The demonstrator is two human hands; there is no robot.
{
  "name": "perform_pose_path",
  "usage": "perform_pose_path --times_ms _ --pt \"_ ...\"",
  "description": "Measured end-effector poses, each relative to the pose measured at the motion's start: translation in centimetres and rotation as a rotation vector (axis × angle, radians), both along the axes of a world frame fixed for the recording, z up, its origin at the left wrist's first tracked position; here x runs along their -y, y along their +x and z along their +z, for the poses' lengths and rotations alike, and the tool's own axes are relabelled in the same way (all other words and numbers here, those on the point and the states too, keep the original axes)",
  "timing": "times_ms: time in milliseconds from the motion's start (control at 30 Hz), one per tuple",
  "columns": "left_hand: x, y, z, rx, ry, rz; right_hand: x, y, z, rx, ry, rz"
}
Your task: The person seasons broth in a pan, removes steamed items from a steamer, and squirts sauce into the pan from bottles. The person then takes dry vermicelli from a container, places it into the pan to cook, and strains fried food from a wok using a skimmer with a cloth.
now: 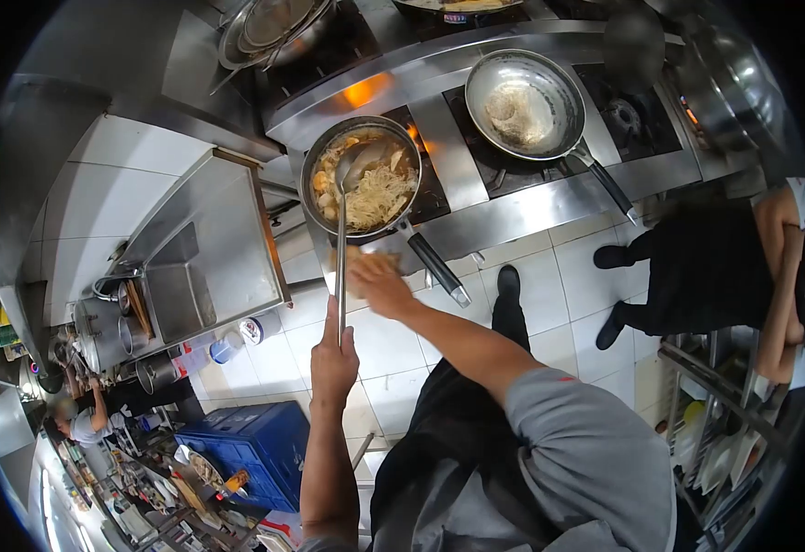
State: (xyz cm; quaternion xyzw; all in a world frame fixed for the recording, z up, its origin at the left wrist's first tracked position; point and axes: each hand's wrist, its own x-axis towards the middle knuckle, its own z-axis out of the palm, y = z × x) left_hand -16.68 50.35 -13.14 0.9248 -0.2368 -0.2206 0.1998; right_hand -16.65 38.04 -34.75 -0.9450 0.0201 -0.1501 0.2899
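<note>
Inside the noodle pan: ladle.
Near its rim, left hand fingers grip the ladle; right hand finger state cannot be determined.

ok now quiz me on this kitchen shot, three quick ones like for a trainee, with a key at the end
1. Which hand grips the long ladle?
a) left
b) right
c) both

2. How many pans with black handles sit on the front of the stove?

3. Fill in the colour: the large crate at lower left is ____.

Key:
1. a, the left hand.
2. Two: the left pan, with the ladle's head over its food, and the right pan.
3. blue.
</note>
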Motion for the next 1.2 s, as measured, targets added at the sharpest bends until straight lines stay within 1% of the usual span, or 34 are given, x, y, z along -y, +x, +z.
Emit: perform_pose_path --times_ms 33,67,100,133,167,200,233,267,300,367,400,433,467,500,533,567,600,633,667,700,733,800,833,867,933,1000,1067,1133,1167,1200 --pt "-0.5 -0.4 0.7 -0.002 -0.007 -0.003 2.1 -2.2 3.5 0.007 0.376 -0.124" --pt "-1.0 -1.1 1.6 -0.020 -0.034 0.011 4.2 -4.5 5.3 0.019 0.750 -0.250" --pt "-1.6 -1.6 2.3 -0.034 -0.064 0.023 6.2 -6.7 2.8 0.010 0.509 -0.352" --pt "-2.5 -2.0 2.6 -0.046 -0.065 0.001 8.6 -9.3 -1.2 0.004 0.265 -0.447" --pt "-3.4 -2.2 2.4 -0.039 -0.046 -0.024 11.7 -12.1 -4.3 0.053 -0.006 -0.490" --pt "-4.0 -2.1 2.0 -0.030 -0.028 -0.047 14.6 -14.8 -2.9 -0.048 -0.105 -0.548" --pt "-3.7 -1.4 1.4 -0.020 -0.044 -0.046 17.2 -15.9 -1.6 -0.120 -0.124 -0.577" --pt "-2.8 -0.5 0.7 -0.009 0.007 -0.049 19.5 -16.5 -0.5 -0.196 -0.143 -0.604" --pt "-2.0 0.0 -0.1 0.000 0.059 -0.044 21.6 -16.6 -0.5 -0.186 -0.157 -0.594" --pt "-0.2 0.4 -1.8 0.021 0.005 -0.052 24.6 -15.8 -1.1 -0.185 -0.094 -0.656" --pt "0.4 0.3 -1.9 0.039 -0.035 -0.078 25.1 -15.3 0.4 -0.170 -0.103 -0.643" --pt "0.1 0.1 -1.4 0.082 -0.040 -0.122 25.4 -14.7 1.9 -0.291 -0.139 -0.679" --pt "-0.4 -0.9 0.1 0.094 -0.048 -0.113 25.4 -14.0 3.4 -0.415 -0.174 -0.717" --pt "-1.0 -2.5 1.7 0.085 0.025 -0.079 24.4 -14.0 4.4 -0.151 -0.258 -0.760" --pt "-1.6 -3.7 2.8 0.078 0.097 -0.044 23.6 -13.7 4.5 -0.218 -0.051 -0.702" --pt "-2.4 -4.5 2.9 0.092 0.090 -0.036 22.5 -13.4 4.2 -0.286 0.157 -0.637" --pt "-3.7 -5.2 2.6 0.088 0.137 -0.035 19.4 -13.5 6.1 -0.249 0.495 -0.638" --pt "-4.5 -5.6 2.1 0.079 0.186 -0.031 17.7 -13.5 0.7 -0.009 0.474 -0.374" --pt "-5.0 -5.3 1.0 0.089 0.162 -0.007 16.1 -13.6 2.5 -0.305 0.825 -0.355" --pt "-4.3 -5.2 -0.3 0.129 0.031 0.001 14.2 -13.0 4.9 -0.612 1.167 -0.323" --pt "-3.4 -4.5 -1.1 0.176 -0.097 0.003 13.3 -12.7 5.8 -0.607 1.166 -0.311" --pt "0.4 -4.9 -2.1 0.137 -0.104 0.075 12.3 -12.4 7.0 -0.713 1.478 -0.220" --pt "2.4 -5.7 -0.8 0.070 -0.021 0.097 12.3 -12.4 6.9 -0.686 1.376 -0.197" --pt "2.7 -6.1 -1.2 0.102 0.037 0.054 12.8 -12.5 6.9 -0.687 1.364 -0.181" --pt "1.7 -6.4 1.1 0.093 0.164 0.023 14.1 -12.8 6.7 -0.696 1.229 -0.146" --pt "-0.1 -6.3 2.8 0.100 0.237 0.024 15.1 -13.2 8.1 -0.704 1.231 -0.171" --pt "-0.6 -6.1 1.0 0.134 0.199 0.043 15.6 -13.5 7.8 -0.735 1.288 -0.152" --pt "1.6 -5.9 -1.4 0.125 -0.017 0.153 14.9 -13.4 7.3 -0.723 1.300 -0.164" --pt "2.8 -5.5 -3.2 0.160 -0.053 0.133 14.4 -13.2 7.0 -0.709 1.309 -0.178" --pt "4.5 -5.6 -2.8 0.137 -0.002 0.102 13.7 -13.2 6.7 -0.704 1.312 -0.178"
